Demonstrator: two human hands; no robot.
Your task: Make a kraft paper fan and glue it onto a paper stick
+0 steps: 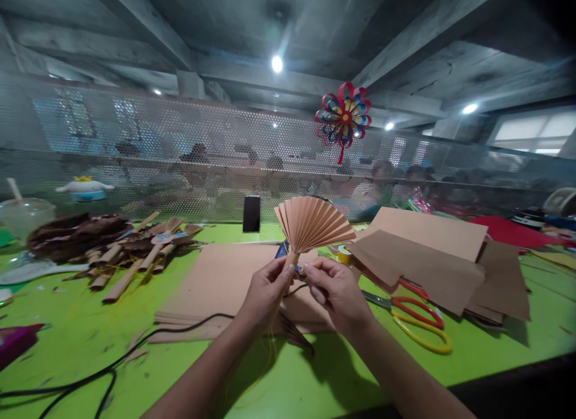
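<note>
A pleated brown paper fan [315, 224] stands spread out in front of me. My left hand [270, 287] is closed round its narrow base. Close beside that base, my right hand [332, 287] is closed in a pinch; whatever is between its fingertips is too small to make out. Beneath both hands lies a stack of brown paper sheets [216, 281]. Fine yellow thread hangs below my left hand. A small yellow spool [344, 254] sits just behind my right hand, and scissors with red and yellow handles [418, 317] lie to its right.
Several finished-looking paper pieces with rolled handles [135, 257] are piled at the left. More brown sheets [418, 263] lie at the right. A black cable [180, 328] crosses the green table [180, 383]. A phone [251, 214] stands against the perforated screen [202, 191], below a pinwheel [345, 116].
</note>
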